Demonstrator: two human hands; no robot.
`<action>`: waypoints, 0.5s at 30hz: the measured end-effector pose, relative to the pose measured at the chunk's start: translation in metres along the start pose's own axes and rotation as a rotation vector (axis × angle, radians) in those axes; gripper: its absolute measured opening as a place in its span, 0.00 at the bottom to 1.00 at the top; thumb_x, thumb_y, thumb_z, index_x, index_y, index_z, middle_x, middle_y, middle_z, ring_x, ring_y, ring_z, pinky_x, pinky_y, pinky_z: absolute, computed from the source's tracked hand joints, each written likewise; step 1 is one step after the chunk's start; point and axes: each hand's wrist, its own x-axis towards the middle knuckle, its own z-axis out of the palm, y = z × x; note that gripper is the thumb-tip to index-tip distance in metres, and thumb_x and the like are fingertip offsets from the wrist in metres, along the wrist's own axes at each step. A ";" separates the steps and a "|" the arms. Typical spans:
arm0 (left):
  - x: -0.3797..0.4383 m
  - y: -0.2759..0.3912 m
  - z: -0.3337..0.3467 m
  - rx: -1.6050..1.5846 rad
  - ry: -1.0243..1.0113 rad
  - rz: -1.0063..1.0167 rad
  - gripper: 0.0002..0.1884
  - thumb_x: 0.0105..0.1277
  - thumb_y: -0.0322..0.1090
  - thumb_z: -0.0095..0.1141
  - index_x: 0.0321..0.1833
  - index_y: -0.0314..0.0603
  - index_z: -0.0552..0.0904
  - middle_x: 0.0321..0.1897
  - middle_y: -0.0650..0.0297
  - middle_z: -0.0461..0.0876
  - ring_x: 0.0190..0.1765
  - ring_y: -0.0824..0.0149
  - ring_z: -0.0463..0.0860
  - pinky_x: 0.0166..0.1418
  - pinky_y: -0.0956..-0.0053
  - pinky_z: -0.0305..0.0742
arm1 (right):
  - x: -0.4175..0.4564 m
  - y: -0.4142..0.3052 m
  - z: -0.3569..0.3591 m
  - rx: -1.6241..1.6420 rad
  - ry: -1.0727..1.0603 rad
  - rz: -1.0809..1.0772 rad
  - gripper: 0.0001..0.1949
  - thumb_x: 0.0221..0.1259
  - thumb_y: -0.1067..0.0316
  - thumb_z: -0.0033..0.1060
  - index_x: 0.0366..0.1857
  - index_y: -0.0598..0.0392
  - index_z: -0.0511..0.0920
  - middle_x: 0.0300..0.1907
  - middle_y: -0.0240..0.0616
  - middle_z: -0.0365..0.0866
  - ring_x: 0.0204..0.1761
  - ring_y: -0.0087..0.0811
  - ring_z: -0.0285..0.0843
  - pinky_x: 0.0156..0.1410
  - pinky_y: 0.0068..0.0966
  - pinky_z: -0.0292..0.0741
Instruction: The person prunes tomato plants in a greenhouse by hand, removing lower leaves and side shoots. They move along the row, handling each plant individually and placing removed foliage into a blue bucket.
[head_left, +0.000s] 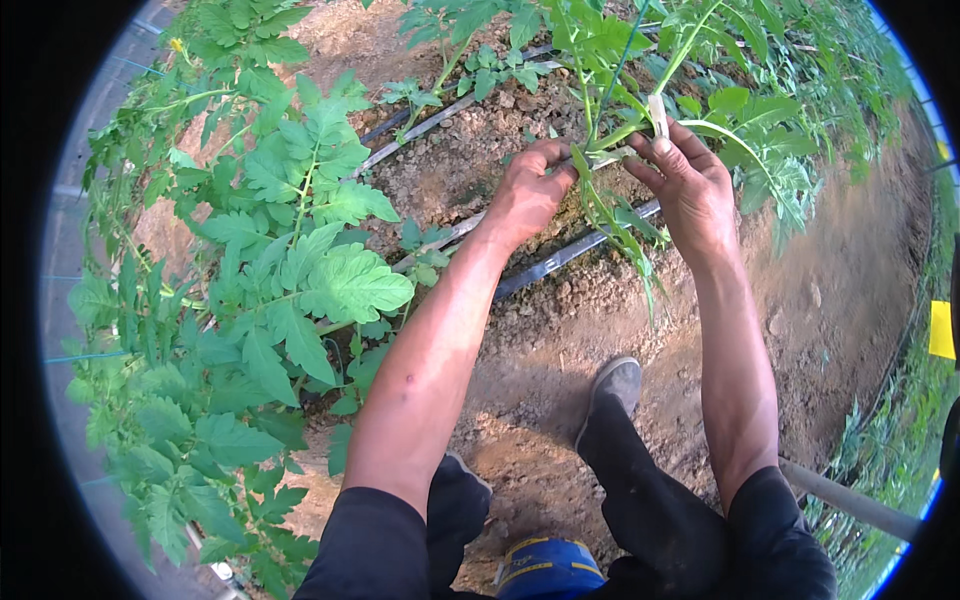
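Both hands are at the stem of a tomato plant in the upper middle of the head view. My left hand has its thumb and fingers together at the left side of the stem; whether it grips the stem or a leaf there is hidden. Between the thumb and fingers of my right hand is a small whitish strip or clip, pointing upward beside the stem. A thin green string runs up from the plant. Leaves hang down between the two hands.
Dense tomato plants fill the left side. A black drip pipe crosses the soil below the hands. My shoes and dark trousers stand on bare soil, with a blue and yellow container at the bottom. A grey pole lies behind my right arm.
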 end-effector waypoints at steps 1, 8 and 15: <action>0.007 -0.006 0.010 -0.015 0.004 0.034 0.17 0.80 0.35 0.64 0.67 0.41 0.86 0.49 0.67 0.88 0.47 0.71 0.83 0.51 0.70 0.80 | 0.002 -0.001 0.001 0.017 -0.024 -0.017 0.28 0.75 0.68 0.73 0.72 0.71 0.73 0.61 0.48 0.86 0.57 0.37 0.91 0.65 0.32 0.90; 0.011 -0.022 0.046 -0.085 0.095 0.114 0.16 0.78 0.33 0.66 0.65 0.41 0.90 0.65 0.62 0.87 0.62 0.68 0.84 0.64 0.70 0.78 | -0.010 0.005 -0.001 -0.450 0.062 -0.201 0.26 0.76 0.65 0.73 0.71 0.67 0.75 0.57 0.47 0.90 0.59 0.36 0.91 0.66 0.32 0.87; -0.002 -0.015 0.056 -0.366 0.219 -0.142 0.16 0.79 0.33 0.66 0.63 0.30 0.89 0.58 0.60 0.88 0.53 0.71 0.83 0.56 0.74 0.77 | -0.021 0.036 -0.016 -1.339 -0.010 -0.362 0.20 0.71 0.66 0.72 0.64 0.55 0.83 0.48 0.52 0.93 0.46 0.52 0.94 0.52 0.41 0.89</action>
